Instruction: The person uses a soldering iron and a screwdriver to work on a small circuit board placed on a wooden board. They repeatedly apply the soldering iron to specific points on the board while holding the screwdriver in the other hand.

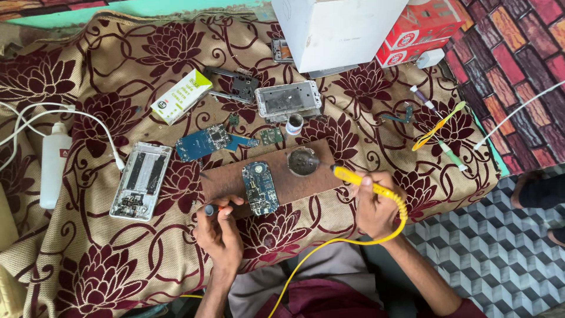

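Soldering step on the blue circuit board (261,187): left hand (220,232) pinches a small tool (216,208) at its 7 o'clock, right hand (375,206) grips the yellow soldering iron (368,184) at 3 o'clock, which I judge must next come steadily to the board.

The soldering iron's (368,187) tip hides in the tin (303,161), too small to tell if it touches. The right hand (374,209) covers the handle's middle. The white box (335,29) and red boxes (421,29) run off the top edge. The left hand's (219,232) tool (220,207) is mostly hidden. A foot (538,191) is cut off at the right edge.
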